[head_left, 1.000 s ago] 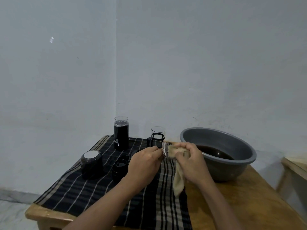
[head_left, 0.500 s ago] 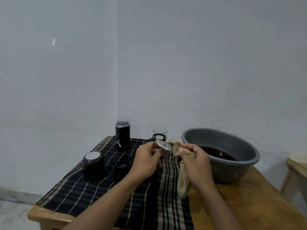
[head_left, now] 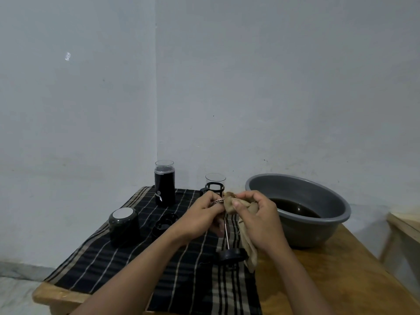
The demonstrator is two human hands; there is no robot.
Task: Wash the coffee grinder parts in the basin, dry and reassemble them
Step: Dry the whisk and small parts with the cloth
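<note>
Head view: just left of the grey basin (head_left: 318, 233), both hands meet over the striped cloth (head_left: 113, 253). The left hand (head_left: 202, 214) curls its fingers round the rim of a plunger's metal filter disc (head_left: 217, 201), held edge-on. From the disc a thin rod (head_left: 226, 233) runs down to a black cap (head_left: 230, 255); whether the cap touches the striped cloth I cannot tell. The right hand (head_left: 259, 221), nearer the basin, pinches a beige rag (head_left: 230, 206) against the disc, and the rag's loose end hangs beside the cap.

The basin stands on the wooden table (head_left: 341, 280) and holds dark water (head_left: 293, 209). Left of the basin, beyond the hands, is a glass beaker in a black frame (head_left: 215, 184). Farther left stands a black electric coffee grinder (head_left: 164, 185) with a clear lid. Farthest from the basin sit a black ring part (head_left: 163, 225) and a black white-topped cylinder (head_left: 123, 223).
</note>
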